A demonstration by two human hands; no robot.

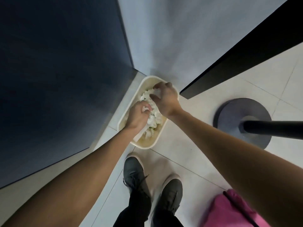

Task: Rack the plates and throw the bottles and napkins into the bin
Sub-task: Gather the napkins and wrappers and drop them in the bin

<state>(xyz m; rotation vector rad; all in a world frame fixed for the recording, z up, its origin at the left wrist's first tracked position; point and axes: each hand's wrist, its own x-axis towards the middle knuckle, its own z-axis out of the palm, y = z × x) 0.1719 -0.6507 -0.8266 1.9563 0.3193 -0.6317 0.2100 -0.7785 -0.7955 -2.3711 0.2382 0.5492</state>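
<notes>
A cream rectangular bin (164, 128) stands on the tiled floor in a corner, directly below me. Crumpled white napkins (152, 122) fill it. My left hand (138, 115) reaches over the bin's near left side and grips a crumpled white napkin in curled fingers. My right hand (165, 99) hovers over the bin's far end with a small white napkin piece pinched between thumb and fingers. No bottles or plates are in view.
A dark blue wall panel (57, 79) rises at the left and a pale wall (172, 38) behind the bin. A round grey stand base (229, 115) with a black pole sits on the floor at right. My shoes (136, 174) are below the bin; a pink bag (229, 210) lies bottom right.
</notes>
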